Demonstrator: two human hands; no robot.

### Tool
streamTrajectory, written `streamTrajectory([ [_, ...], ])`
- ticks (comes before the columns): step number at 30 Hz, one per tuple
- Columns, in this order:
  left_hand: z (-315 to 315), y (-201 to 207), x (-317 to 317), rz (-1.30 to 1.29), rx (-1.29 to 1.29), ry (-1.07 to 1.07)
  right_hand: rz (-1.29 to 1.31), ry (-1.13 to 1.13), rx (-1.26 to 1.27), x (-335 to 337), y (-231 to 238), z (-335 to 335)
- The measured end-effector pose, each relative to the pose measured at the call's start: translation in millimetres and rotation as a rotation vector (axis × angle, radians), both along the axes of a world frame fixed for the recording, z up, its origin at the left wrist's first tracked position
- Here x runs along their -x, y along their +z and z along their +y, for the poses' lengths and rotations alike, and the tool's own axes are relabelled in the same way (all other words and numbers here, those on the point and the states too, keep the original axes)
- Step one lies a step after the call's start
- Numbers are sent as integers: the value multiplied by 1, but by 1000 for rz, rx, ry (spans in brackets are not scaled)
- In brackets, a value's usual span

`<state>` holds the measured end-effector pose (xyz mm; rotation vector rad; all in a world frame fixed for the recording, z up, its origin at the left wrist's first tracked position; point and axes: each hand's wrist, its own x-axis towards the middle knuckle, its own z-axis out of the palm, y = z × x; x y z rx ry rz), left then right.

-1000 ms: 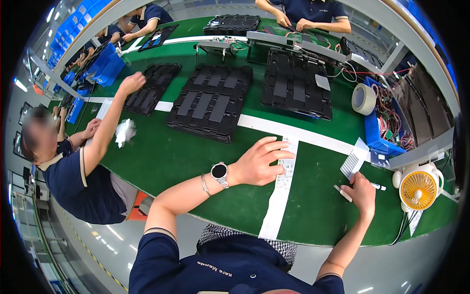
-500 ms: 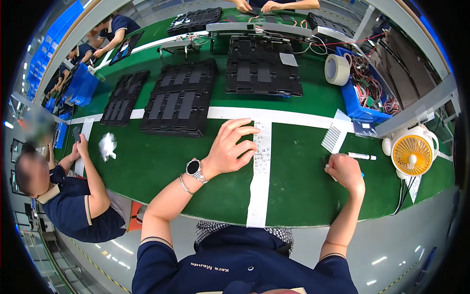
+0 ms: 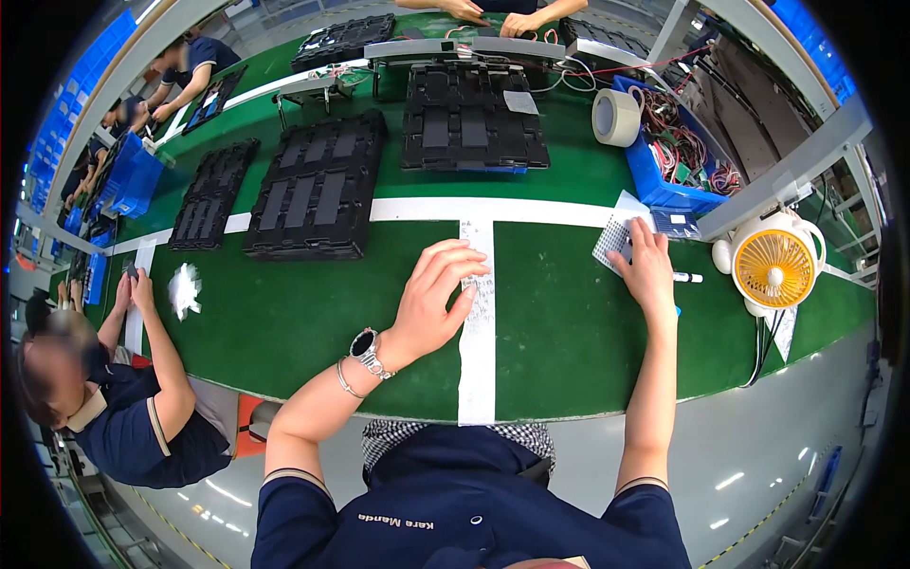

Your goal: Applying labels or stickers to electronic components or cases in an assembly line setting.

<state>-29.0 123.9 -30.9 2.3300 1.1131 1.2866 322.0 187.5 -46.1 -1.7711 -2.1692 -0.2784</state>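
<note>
Moved since half a second ago: right hand (image 3: pixel 647 267), up from a closed fist over the green tabletop (image 3: pixel 569 351) to the patterned sheet (image 3: pixel 611 239), with fingers now unfolded. Whole view slightly shifted too; black panels (image 3: pixel 318 190) in the same arrangement. Probable meaning for the work: attention now on the sheet, perhaps to steady it or lift something from it; a judgement only. Right hand fairly wide, fingers long and nearly straight over the sheet's right part, thumb well apart. Contact likely, not certain. Small dark patch between thumb and forefinger: cannot tell whether held, or merely part of the sheet. Left hand (image 3: pixel 431 299) half open, fingers loosely bent, thumb apart, nothing visible in the grasp; over or resting on the edge of the white tape strip (image 3: pixel 477 370), much as in the earlier frame. Patterned sheet flat on the tabletop at right, tilted, near the blue bin (image 3: pixel 697 201) of wires and just left of a flat dark-blue packet (image 3: pixel 675 222). White marker (image 3: pixel 688 278) just beside the right hand. Yellow-faced fan (image 3: pixel 775 275) farther right, well apart from both hands.
</note>
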Motion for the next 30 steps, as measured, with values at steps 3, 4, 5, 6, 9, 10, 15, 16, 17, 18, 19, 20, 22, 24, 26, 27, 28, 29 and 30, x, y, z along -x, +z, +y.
streamTrajectory([
  [3,-10,1,-4,-74,118,-15,56,54,29,0,3,8],
  [4,-13,0,-5,-111,195,-22,83,77,33,2,5,10],
  [5,-17,0,-6,-149,273,-29,80,109,-19,3,4,12],
  [6,-20,-1,-6,-187,351,-35,97,131,-39,7,6,11],
  [9,-23,-6,-3,-317,648,-113,107,218,-136,35,18,5],
  [10,-23,-8,-3,-350,694,-148,137,256,-149,50,23,-1],
  [15,-19,-22,2,-615,907,-264,137,532,-121,131,51,-33],
  [16,-19,-23,3,-688,951,-234,112,590,-104,143,54,-38],
  [17,-18,-23,5,-761,994,-205,85,648,-134,152,55,-40],
  [18,-17,-23,8,-831,1038,-171,57,705,-178,160,55,-41],
  [19,-15,-23,13,-875,1040,-212,17,723,-181,166,54,-42],
  [20,-16,-24,17,-868,1038,-179,-23,740,-183,171,55,-44],
  [22,-15,-24,24,-851,1034,-116,-24,754,-141,181,56,-45],
  [24,-15,-18,27,-851,1041,-66,42,761,-76,185,60,-45],
  [26,-16,-7,27,-834,1034,-20,170,752,23,184,64,-46],
  [27,-15,-9,27,-811,1005,-23,212,757,53,180,63,-46],
  [28,-13,-11,27,-786,977,-25,252,741,68,176,62,-47],
  [29,-11,-13,28,-762,948,-27,292,726,84,173,61,-47],
  [30,-10,-16,28,-736,949,-32,330,703,101,169,58,-49],
])
